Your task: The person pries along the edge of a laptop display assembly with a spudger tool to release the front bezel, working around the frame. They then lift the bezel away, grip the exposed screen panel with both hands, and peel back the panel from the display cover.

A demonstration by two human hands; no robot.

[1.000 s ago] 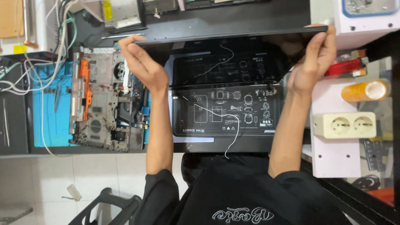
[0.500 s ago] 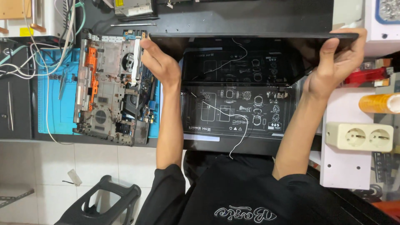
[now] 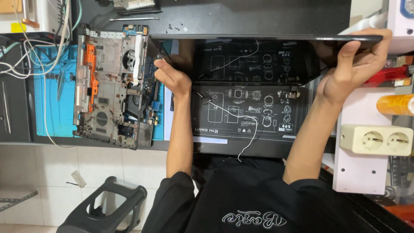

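Left hand [image 3: 172, 77] gripping panel [image 3: 258, 56] at its left corner, right hand [image 3: 353, 69] clasping its right edge; panel raised over black mat [image 3: 224, 108], laptop base [image 3: 114, 86] alongside.

Electronics repair workshop: dismantled laptop chassis [image 3: 114, 88]

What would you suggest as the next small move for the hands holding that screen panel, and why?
Probably lower the panel flat onto the mat. The left hand and the right hand grip its two ends, holding it on edge above the mat, while a loose white cable trails below and the opened laptop base crowds the left side.
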